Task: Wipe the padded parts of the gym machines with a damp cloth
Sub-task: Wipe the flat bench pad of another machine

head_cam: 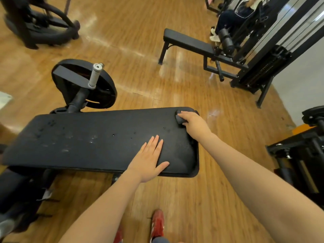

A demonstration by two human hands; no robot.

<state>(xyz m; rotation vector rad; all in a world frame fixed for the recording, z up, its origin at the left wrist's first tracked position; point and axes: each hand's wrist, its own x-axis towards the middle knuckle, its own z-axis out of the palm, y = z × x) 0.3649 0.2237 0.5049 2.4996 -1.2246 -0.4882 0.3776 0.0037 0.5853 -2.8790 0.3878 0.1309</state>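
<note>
While right hand clutches the dark cloth at the pad's far corner, left hand lies flat, fingers spread, empty; droplets remain leftward, most machines unwiped

The light is bright and warm, with white glare on the wooden floor. Edges curve strongly, and the far corners look soft.

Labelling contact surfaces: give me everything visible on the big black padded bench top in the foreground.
The black padded bench top is a long, flat, matte pad with rounded corners, lying level above the wooden floor. Faint scuffs and small marks dot its middle and left part. The left hand rests flat on its near right area; the right hand presses a dark bunched cloth onto its far right corner.
</note>
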